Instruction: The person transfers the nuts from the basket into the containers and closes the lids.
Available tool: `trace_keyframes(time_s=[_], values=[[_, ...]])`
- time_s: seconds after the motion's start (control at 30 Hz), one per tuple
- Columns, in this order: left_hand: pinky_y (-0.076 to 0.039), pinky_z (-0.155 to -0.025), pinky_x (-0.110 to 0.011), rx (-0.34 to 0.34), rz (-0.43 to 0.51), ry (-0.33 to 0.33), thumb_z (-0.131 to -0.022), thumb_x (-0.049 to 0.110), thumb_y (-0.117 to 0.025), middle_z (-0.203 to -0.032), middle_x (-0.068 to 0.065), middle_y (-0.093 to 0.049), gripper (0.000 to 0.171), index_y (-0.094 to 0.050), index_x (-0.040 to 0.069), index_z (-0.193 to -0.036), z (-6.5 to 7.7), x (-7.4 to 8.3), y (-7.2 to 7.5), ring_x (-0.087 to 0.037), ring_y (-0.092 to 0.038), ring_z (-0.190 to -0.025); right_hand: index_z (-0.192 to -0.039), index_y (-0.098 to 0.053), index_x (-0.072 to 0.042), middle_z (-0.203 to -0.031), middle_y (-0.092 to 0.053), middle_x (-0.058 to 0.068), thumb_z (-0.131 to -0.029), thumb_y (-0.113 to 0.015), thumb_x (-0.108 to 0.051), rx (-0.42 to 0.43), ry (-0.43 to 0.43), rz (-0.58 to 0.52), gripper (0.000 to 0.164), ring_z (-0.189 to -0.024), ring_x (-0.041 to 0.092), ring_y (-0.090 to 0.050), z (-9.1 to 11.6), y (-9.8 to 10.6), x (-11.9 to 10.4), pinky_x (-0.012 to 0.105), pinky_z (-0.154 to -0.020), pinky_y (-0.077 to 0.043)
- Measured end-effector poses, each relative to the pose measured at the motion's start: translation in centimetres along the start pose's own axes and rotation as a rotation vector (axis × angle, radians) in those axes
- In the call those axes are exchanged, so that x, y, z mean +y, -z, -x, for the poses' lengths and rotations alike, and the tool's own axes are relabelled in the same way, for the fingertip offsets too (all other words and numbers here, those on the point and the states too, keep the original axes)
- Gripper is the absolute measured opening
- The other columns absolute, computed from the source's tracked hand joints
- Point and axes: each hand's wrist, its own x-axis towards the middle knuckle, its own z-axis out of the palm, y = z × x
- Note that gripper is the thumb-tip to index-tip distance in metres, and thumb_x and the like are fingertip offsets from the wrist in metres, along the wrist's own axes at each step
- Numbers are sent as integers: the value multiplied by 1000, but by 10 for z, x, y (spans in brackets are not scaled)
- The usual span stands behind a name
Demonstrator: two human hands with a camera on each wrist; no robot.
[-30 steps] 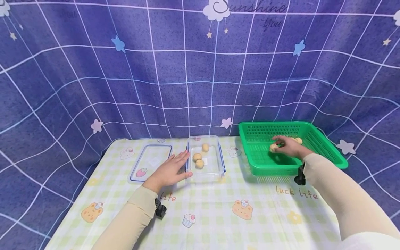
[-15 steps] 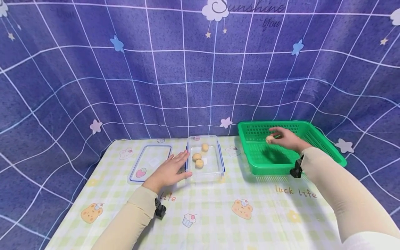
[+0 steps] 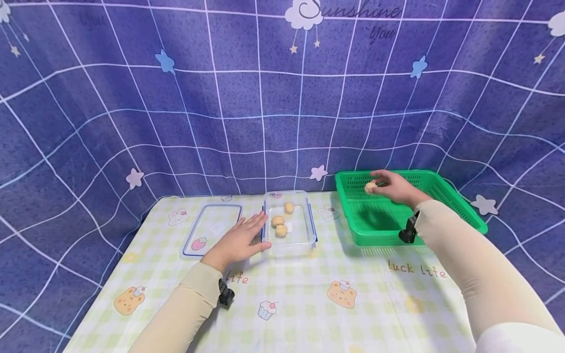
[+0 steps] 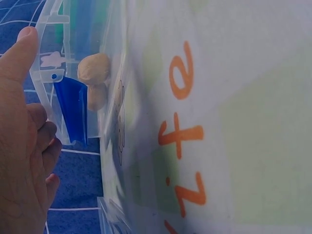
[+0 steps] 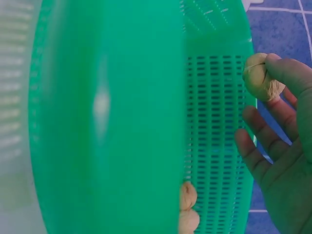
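My right hand [image 3: 394, 188] pinches a walnut [image 3: 370, 188] between thumb and fingertips above the green basket [image 3: 346, 211]. In the right wrist view the walnut's seam shows under the thumb, while the other fingers are spread. Two more walnuts [image 5: 188, 209] lie inside the basket in that view. My left hand [image 3: 238, 242], fingers straight and thumb apart, rests against the left side of a clear plastic container [image 3: 291, 251] with blue latches. Inside the container are three walnuts [image 3: 281, 230], two of them side by side and one farther back.
A clear lid [image 3: 227, 215] with a blue seal lies flat on the left of the patterned tablecloth [image 3: 304, 294]. A purple-blue curtain [image 3: 282, 98] with a grid print hangs right behind the table. Between container and basket is a strip of tablecloth.
My right hand has lifted the walnut from inside the basket and moved up and to the left with it. My left hand and the container have stayed in place.
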Motion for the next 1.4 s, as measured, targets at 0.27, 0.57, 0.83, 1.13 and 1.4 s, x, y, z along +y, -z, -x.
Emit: trace_keyframes(time_s=[0.27,0.57,0.83,1.13,1.4], values=[[-9,-124,-51,7,1,-10,-99,63,-49,-166,-12,-23,88,-24,4,-160,1,3,4,-31,-24,-152,-156,-34,-7,-143,-51,23,-100,-67,-31,0,17,-80,70,-130,40,-50,-9,-9,-16,59,-105,-43],[-9,-124,-52,4,-6,-11,-99,64,-49,-166,-12,-23,89,-25,4,-160,0,3,3,-30,-24,-152,-153,-40,-6,-134,-58,22,-98,-70,-26,31,77,-58,66,-124,38,-56,-19,-22,-36,54,-101,-47],[-9,-124,-52,-1,-5,-10,-98,67,-46,-166,-11,-23,91,-24,5,-161,-2,0,1,-30,-23,-152,-151,-42,-1,-130,-60,24,-97,-71,-21,34,113,-67,64,-123,40,-57,-28,-33,-48,55,-102,-47],[-9,-124,-53,20,-20,-21,-97,67,-48,-165,-12,-26,91,-26,5,-160,-4,-2,-1,-31,-26,-152,-149,-45,-4,-127,-60,19,-95,-73,-23,47,126,-77,63,-122,37,-59,-40,-49,-68,51,-101,-49],[-8,-124,-55,7,-31,-8,-97,67,-48,-166,-10,-25,90,-24,8,-161,-4,-2,-1,-29,-24,-152,-148,-45,-1,-126,-61,18,-95,-74,-20,39,142,-97,63,-119,35,-61,-51,-66,-85,48,-99,-51]])
